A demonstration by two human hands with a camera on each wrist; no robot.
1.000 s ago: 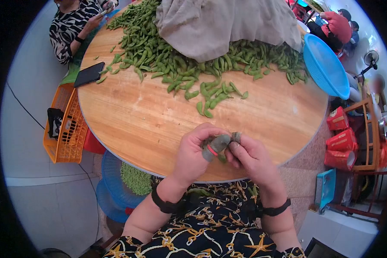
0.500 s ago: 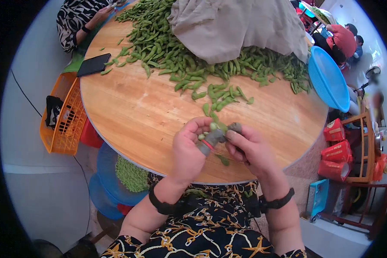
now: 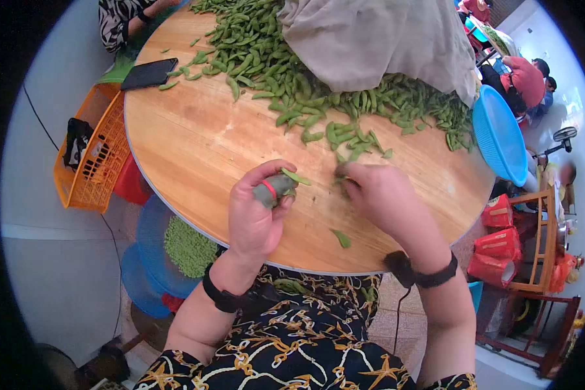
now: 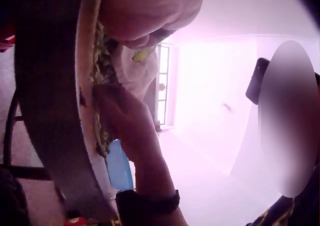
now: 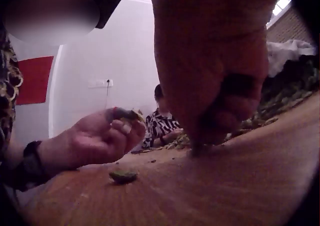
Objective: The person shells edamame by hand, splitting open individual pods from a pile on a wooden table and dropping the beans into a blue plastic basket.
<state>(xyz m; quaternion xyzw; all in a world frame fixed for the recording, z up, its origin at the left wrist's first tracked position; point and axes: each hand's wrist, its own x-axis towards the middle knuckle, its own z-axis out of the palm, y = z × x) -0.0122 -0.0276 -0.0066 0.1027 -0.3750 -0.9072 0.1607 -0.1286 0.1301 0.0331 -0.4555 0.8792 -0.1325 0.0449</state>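
In the head view my left hand [image 3: 258, 208], with a grey cover and red band on its thumb, holds a green pod [image 3: 296, 177] above the table [image 3: 195, 162]. My right hand [image 3: 385, 198] reaches down at the near edge of the loose pods [image 3: 357, 151], fingers bent; whether a pod is between its fingertips is hidden. One pod [image 3: 342, 238] lies alone between the hands and the near edge. In the right wrist view the left hand [image 5: 95, 140] grips a pod piece, and the lone pod [image 5: 123, 176] lies on the wood.
A grey cloth [image 3: 377, 45] covers part of the big pod heap [image 3: 260, 58]. A phone [image 3: 149, 73] lies at the left edge, a blue basket [image 3: 499, 135] at the right. Below left stand an orange crate [image 3: 91, 169] and a basin of shelled beans [image 3: 188, 247].
The hands have parted: the left moved left with a pod, the right moved up toward the loose pods. The view has shifted, and the lone pod is now uncovered.
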